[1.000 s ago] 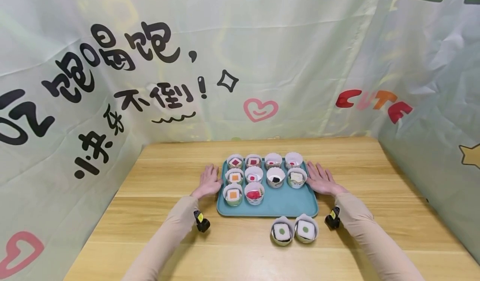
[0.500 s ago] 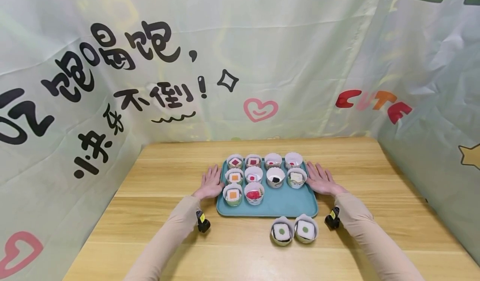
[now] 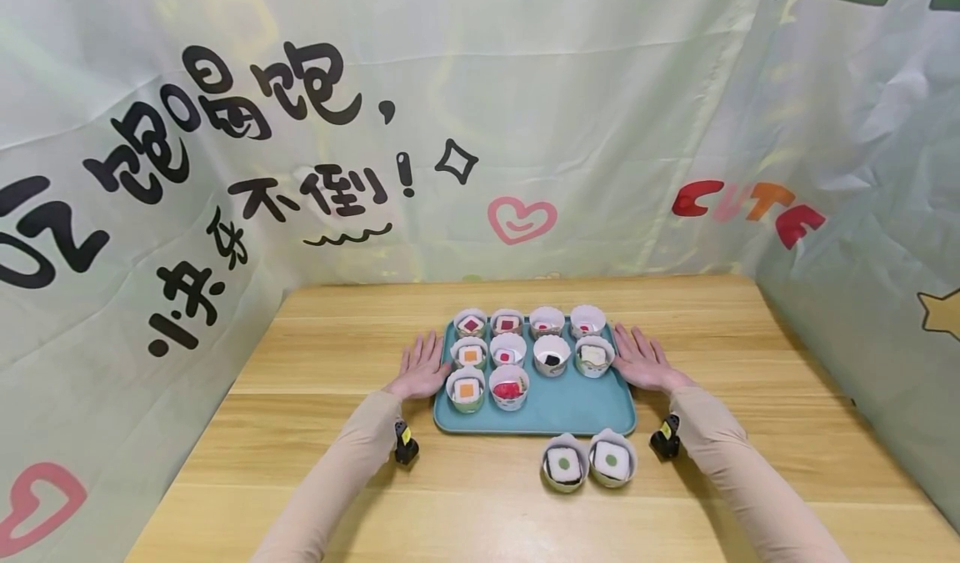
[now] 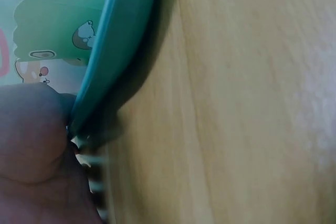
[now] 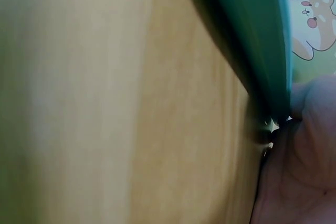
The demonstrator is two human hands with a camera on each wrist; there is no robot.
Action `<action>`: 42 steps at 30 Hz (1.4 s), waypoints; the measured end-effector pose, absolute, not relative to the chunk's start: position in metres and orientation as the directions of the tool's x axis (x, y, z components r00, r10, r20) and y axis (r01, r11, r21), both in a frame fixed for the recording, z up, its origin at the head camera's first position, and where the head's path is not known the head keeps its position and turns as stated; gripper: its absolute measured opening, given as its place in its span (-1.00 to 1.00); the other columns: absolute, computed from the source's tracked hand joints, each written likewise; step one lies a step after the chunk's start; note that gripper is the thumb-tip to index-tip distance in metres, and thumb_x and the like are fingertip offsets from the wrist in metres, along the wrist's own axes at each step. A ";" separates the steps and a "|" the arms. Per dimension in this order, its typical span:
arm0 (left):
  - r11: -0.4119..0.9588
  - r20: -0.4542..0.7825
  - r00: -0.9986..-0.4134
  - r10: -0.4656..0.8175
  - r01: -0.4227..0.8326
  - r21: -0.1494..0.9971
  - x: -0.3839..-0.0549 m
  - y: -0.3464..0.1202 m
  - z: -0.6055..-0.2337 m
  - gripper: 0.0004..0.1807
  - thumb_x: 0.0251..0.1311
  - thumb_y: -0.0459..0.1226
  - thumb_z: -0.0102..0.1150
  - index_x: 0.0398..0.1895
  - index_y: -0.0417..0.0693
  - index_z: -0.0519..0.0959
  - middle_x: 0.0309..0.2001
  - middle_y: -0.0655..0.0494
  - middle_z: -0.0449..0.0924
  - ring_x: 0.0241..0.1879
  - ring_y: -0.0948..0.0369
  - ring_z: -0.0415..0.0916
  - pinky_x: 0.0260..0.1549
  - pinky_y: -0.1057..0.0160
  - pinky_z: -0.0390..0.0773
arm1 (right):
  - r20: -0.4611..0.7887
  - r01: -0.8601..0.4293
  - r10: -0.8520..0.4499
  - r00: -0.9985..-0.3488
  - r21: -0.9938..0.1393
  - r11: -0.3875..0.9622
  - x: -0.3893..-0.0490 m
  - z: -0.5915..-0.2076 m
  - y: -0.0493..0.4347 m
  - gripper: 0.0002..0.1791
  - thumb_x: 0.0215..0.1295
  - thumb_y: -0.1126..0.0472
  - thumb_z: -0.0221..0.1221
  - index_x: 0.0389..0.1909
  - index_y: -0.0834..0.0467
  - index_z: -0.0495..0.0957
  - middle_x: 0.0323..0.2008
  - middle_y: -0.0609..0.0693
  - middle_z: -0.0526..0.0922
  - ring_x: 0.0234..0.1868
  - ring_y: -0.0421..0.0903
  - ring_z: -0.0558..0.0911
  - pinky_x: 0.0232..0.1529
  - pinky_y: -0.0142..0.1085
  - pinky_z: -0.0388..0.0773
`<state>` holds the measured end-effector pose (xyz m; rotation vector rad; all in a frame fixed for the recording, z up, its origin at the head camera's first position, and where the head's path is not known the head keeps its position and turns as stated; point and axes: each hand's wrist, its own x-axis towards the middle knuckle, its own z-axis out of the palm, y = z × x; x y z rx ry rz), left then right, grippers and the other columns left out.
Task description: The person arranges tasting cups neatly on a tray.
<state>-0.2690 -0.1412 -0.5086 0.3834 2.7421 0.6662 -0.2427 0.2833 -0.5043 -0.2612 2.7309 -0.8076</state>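
Note:
A blue-green tray [image 3: 570, 413] lies on the wooden table, bearing several paper cups with small cake-like pieces in them. At its left edge is my left hand [image 3: 422, 369], fingers spread and straight, the thumb at the rim beside an orange-topped piece's cup [image 3: 467, 390]. My right hand [image 3: 641, 360] rests along the opposite edge, fingers straight and pointing away, close to a cup with a pale piece [image 3: 594, 356]. In both wrist views a thumb meets the tray's rim [image 4: 102, 45], while the fingertips are hidden.
Two cups with green-dotted white pieces, one left [image 3: 565, 464] and one right [image 3: 612, 459], stand on the table in front of the tray. Printed cloth [image 3: 585, 238] hangs behind the table and at both sides. The tray's front right part is bare.
My left hand has turned and shifted slightly right, bringing its thumb onto the tray's left rim. The right hand, tray and cups look unmoved.

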 end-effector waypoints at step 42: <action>0.869 -0.213 -0.921 0.325 0.202 0.452 -0.274 -0.144 -0.521 -0.25 0.55 0.00 -0.44 0.64 -0.14 -0.27 0.66 -0.08 -0.49 0.64 -0.10 -0.55 0.56 -0.16 -0.46 | 0.040 -0.259 -0.277 -0.960 -0.503 0.824 -0.242 -0.487 0.285 -0.41 0.61 0.12 -0.19 0.38 0.53 0.23 0.42 0.61 0.11 0.43 0.65 0.02 0.34 0.52 -0.01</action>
